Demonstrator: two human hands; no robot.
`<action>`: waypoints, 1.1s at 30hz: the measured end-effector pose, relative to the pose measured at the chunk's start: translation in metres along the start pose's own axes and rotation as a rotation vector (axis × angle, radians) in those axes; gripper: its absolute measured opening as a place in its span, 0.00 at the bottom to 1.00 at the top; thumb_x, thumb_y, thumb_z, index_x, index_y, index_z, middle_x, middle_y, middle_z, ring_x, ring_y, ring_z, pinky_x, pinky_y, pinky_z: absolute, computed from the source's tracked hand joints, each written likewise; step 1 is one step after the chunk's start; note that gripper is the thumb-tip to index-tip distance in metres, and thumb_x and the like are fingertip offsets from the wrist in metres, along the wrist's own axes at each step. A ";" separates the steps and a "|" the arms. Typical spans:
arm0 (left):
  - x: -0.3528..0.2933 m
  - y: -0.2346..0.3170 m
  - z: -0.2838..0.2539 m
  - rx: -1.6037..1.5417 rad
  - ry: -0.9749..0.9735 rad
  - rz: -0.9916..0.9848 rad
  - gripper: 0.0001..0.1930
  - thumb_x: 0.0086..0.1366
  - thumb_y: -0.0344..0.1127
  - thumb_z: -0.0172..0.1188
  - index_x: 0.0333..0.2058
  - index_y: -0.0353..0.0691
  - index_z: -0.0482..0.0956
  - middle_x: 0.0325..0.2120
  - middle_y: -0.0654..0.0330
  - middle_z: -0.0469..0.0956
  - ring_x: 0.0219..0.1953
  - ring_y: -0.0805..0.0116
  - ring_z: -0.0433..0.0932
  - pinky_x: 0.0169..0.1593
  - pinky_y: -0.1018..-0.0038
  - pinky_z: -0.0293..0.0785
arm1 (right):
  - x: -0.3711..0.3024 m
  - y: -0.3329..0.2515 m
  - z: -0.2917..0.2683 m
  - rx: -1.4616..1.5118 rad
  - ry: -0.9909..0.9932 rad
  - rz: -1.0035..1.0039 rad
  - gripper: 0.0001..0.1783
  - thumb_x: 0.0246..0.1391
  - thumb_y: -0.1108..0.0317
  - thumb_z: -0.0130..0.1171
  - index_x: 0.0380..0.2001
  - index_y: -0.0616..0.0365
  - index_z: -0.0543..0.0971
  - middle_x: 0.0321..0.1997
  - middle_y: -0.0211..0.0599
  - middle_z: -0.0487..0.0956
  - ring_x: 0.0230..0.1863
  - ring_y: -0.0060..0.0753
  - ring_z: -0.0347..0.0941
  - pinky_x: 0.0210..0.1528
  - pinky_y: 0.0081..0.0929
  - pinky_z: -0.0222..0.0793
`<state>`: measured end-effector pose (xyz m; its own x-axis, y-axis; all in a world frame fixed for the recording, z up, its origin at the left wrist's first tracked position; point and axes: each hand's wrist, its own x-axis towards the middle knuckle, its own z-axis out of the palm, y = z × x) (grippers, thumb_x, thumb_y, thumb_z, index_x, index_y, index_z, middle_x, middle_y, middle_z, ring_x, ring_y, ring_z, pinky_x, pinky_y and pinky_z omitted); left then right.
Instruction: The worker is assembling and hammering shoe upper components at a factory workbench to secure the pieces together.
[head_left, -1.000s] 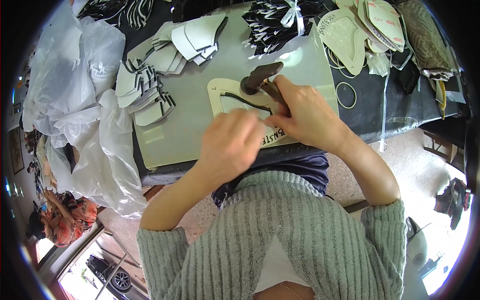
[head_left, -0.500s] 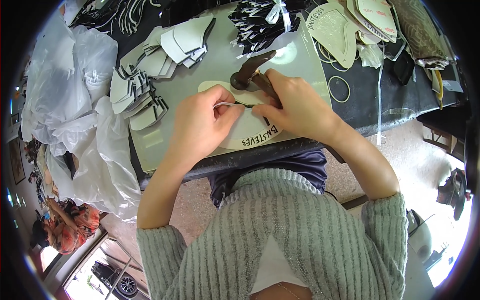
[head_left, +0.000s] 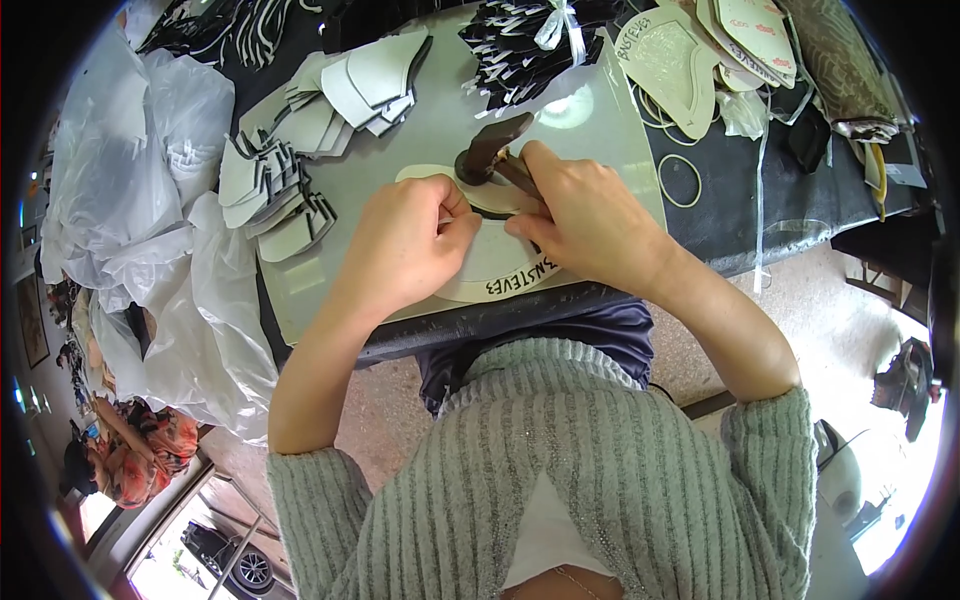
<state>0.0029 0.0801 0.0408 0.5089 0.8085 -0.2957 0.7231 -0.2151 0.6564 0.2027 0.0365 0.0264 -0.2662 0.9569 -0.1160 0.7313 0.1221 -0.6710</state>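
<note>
My right hand is closed round the handle of a hammer, its brown head tilted over the work. The thumb and fingertips of that hand also reach down to the work. Facing it, my left hand is closed in a pinch at the edge of a pale, black-edged piece; the fingers hide most of what they grip. Beneath lies a cream curved template with dark handwriting along its near edge, partly covered by both hands.
Stacks of pale, dark-edged cut pieces lie at the left of the grey work board. A tied bundle of black strips is at the back. More templates and a ring lie right; plastic bags hang left.
The hammer head has shifted slightly left and down with my right hand. The template has turned a little and moved left under my hands. My left hand stays pinched at the work.
</note>
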 end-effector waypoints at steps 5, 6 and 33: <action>-0.001 -0.001 0.002 0.038 0.046 0.053 0.09 0.59 0.31 0.63 0.28 0.29 0.77 0.21 0.52 0.79 0.23 0.66 0.79 0.31 0.70 0.73 | 0.001 0.003 0.002 0.040 0.039 -0.006 0.22 0.47 0.65 0.69 0.33 0.65 0.66 0.24 0.53 0.78 0.31 0.60 0.77 0.34 0.46 0.71; -0.001 -0.001 0.002 0.038 0.050 0.053 0.09 0.59 0.31 0.63 0.28 0.29 0.77 0.21 0.52 0.79 0.23 0.66 0.79 0.31 0.70 0.73 | 0.003 0.002 0.001 0.037 0.040 -0.009 0.22 0.47 0.65 0.69 0.33 0.65 0.66 0.24 0.53 0.78 0.31 0.60 0.77 0.34 0.46 0.71; -0.010 -0.017 0.006 -0.177 0.165 0.012 0.09 0.61 0.33 0.65 0.30 0.31 0.80 0.17 0.59 0.77 0.19 0.76 0.71 0.26 0.75 0.68 | 0.016 -0.009 0.006 -0.049 -0.005 0.018 0.25 0.46 0.60 0.71 0.32 0.67 0.67 0.27 0.56 0.79 0.32 0.61 0.78 0.36 0.46 0.72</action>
<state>-0.0117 0.0728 0.0284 0.4234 0.8881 -0.1788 0.6169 -0.1382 0.7748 0.1884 0.0487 0.0261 -0.2557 0.9577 -0.1320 0.7657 0.1173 -0.6324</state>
